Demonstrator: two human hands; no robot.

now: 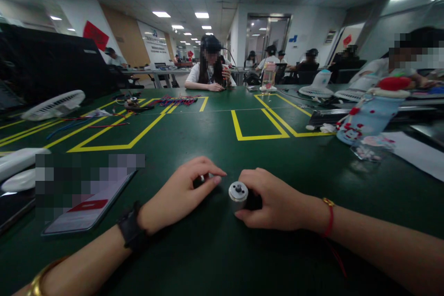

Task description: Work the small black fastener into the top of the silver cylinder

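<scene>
A small silver cylinder that looks like an electric motor (238, 196) stands upright, its short shaft and end face turned up. My right hand (272, 199) is closed around its right side, thumb in front and fingers behind. Just left of the motor is my left hand (189, 189), apart from it. Its index finger stretches toward the motor and the thumb lies a little below, with nothing seen held between their tips. The other fingers of that hand are curled and partly hidden. Both hands are low over the green table (194, 259).
A phone (93, 203) lies left of my left hand. Yellow tape (263, 138) marks the table. A blue bottle (371, 115) and white paper (416, 152) are at right. Beyond are red and blue wires (178, 101), white fans (55, 105) and a seated person (208, 69).
</scene>
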